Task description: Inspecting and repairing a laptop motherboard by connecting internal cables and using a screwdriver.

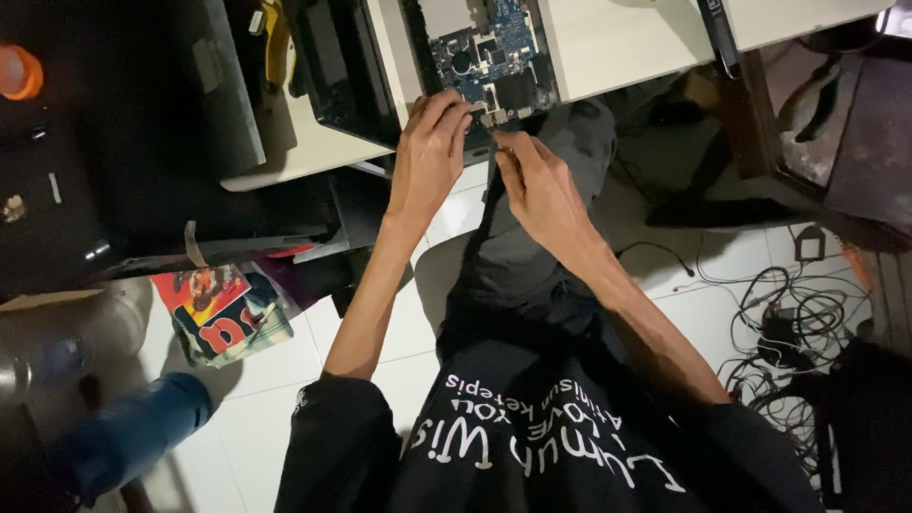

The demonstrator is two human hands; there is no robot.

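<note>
A blue printed circuit board (494, 52), crowded with dark chips and small silver parts, lies on a pale, cream-coloured tabletop (617, 43) at about twelve o'clock in the view, its near edge reaching the table's rim. Both hands meet at that near edge. The left hand (429, 157) comes in from seven o'clock, its fingers curled over the board's lower corner and the fingertips pressed down on it; it is bent in a grip, though what lies under the fingertips is too small to tell. The right hand (540, 190) comes in from five o'clock, thumb and forefinger pinched together just beside a small silver part (492, 119) at the board's edge; whether they hold a tiny piece or a tool cannot be told. The two hands are near each other, almost touching at the fingertips.

At eleven o'clock of the board, just beside it on the table, sits a flat black laptop shell (347, 71), and beyond that at ten o'clock a yellow-handled tool (275, 38). Below the hands, dark grey trousers (532, 256) cover a leg stretched over a white tiled floor (275, 380). At three to four o'clock a tangle of black cables (788, 332) lies on the tiles. At eight o'clock are a red and blue printed packet (223, 309) and a blue cylinder (133, 432). An orange round object (19, 71) shows at ten o'clock, at the far edge.
</note>
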